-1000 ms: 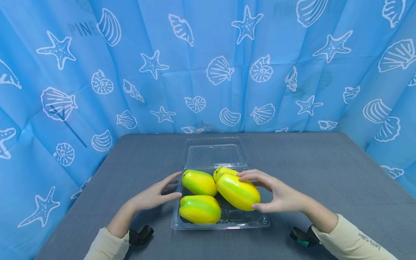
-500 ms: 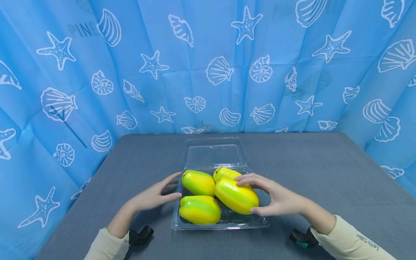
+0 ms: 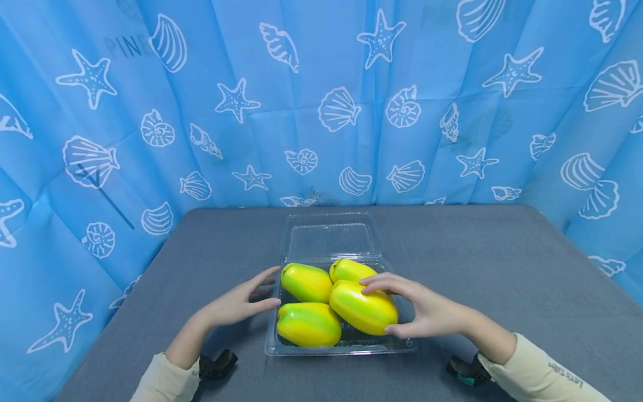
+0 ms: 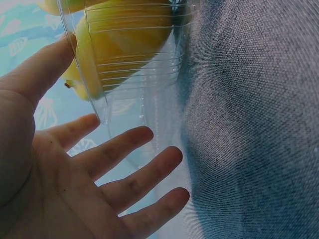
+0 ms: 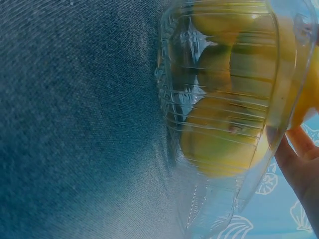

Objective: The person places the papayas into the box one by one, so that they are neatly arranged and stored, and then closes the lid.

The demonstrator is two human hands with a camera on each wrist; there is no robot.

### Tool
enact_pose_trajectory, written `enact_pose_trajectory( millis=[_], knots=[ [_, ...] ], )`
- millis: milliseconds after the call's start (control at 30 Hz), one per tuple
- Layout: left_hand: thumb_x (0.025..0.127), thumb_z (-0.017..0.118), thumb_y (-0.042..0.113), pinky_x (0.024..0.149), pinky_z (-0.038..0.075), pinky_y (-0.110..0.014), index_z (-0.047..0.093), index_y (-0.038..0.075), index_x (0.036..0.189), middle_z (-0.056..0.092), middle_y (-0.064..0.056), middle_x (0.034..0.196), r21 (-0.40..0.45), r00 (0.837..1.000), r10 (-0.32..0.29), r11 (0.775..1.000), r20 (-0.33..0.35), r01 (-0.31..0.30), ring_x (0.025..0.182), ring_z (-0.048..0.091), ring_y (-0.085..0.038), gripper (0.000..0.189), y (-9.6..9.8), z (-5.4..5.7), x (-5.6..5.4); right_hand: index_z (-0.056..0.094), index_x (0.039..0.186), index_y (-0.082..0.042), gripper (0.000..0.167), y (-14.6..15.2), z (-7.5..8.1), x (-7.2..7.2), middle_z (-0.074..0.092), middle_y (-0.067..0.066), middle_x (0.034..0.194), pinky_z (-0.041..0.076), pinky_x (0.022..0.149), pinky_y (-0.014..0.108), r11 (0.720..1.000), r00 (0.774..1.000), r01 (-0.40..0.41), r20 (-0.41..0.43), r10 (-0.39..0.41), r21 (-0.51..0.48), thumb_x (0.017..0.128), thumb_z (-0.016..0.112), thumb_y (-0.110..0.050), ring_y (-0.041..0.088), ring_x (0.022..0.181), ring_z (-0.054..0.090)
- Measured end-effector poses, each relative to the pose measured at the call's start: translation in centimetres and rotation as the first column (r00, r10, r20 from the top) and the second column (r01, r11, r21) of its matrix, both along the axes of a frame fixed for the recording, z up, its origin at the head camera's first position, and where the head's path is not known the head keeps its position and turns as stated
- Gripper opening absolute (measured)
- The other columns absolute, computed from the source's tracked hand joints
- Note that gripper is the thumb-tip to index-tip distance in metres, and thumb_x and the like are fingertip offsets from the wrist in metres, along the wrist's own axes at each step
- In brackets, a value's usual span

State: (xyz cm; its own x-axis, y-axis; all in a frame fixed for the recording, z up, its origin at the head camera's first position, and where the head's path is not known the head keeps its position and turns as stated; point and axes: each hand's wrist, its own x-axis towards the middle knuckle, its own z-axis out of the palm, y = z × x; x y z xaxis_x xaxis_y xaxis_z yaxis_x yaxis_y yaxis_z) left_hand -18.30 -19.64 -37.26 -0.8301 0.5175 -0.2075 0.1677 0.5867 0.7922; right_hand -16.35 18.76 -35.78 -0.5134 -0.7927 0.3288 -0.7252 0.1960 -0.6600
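Note:
My right hand (image 3: 427, 310) grips a yellow-green papaya (image 3: 359, 307) between thumb and fingers, over the right side of a clear plastic container (image 3: 346, 352). Three other papayas lie inside it: one at front left (image 3: 308, 325), one at back left (image 3: 303, 282) and one at back right (image 3: 346, 268), partly hidden by the held one. My left hand (image 3: 241, 301) touches the container's left rim with thumb and forefinger. In the left wrist view its other fingers are spread loosely. The right wrist view shows the papayas through the container's side wall, with only part of my right hand.
Behind the base, the container's clear lid (image 3: 331, 240) lies folded back on the grey tabletop (image 3: 462, 245). A blue curtain (image 3: 311, 111) printed with shells and starfish surrounds the table. Both wrists wear black devices.
My right hand has lowered the papaya slightly toward the front left, uncovering more of the back right papaya. The left hand and the container have stayed put.

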Motion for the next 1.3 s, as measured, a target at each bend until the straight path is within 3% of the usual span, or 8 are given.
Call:
enact_pose_trajectory(
  millis=[833, 1067, 1300],
  knots=[
    [0.094, 0.052, 0.04, 0.107, 0.033, -0.06, 0.015, 0.021, 0.15, 0.029, -0.019, 0.151, -0.004, 1.0, -0.008, 1.0, -0.012, 0.008, 0.136, 0.034, -0.04, 0.071, -0.03, -0.06, -0.07, 0.042, 0.136, -0.017, 0.061, 0.17, -0.17, 0.14, 0.043, 0.003, 0.142, 0.038, 0.109, 0.028, 0.996, 1.0, -0.007, 0.02, 0.005, 0.084, 0.082, 0.07, -0.015, 0.006, 0.132, 0.039],
    [0.093, 0.053, 0.041, 0.107, 0.033, -0.06, 0.015, 0.021, 0.15, 0.029, -0.019, 0.151, -0.005, 1.0, -0.004, 1.0, -0.017, 0.004, 0.136, 0.034, -0.04, 0.071, 0.01, 0.0, -0.05, 0.042, 0.135, -0.016, 0.062, 0.18, -0.16, 0.07, 0.043, 0.002, 0.138, 0.045, 0.102, 0.026, 0.997, 1.0, -0.014, 0.029, 0.012, 0.075, 0.081, 0.071, -0.014, 0.007, 0.124, 0.043],
    [0.094, 0.052, 0.04, 0.107, 0.033, -0.06, 0.015, 0.02, 0.15, 0.029, -0.02, 0.151, -0.001, 1.0, -0.015, 1.0, -0.016, 0.015, 0.136, 0.034, -0.041, 0.07, -0.09, -0.05, -0.04, 0.046, 0.131, -0.016, 0.051, -0.04, -0.17, 0.02, 0.049, 0.002, 0.129, 0.051, 0.091, 0.027, 0.999, 1.0, -0.005, 0.018, 0.005, 0.047, 0.085, 0.067, -0.014, 0.008, 0.112, 0.05]
  ],
)
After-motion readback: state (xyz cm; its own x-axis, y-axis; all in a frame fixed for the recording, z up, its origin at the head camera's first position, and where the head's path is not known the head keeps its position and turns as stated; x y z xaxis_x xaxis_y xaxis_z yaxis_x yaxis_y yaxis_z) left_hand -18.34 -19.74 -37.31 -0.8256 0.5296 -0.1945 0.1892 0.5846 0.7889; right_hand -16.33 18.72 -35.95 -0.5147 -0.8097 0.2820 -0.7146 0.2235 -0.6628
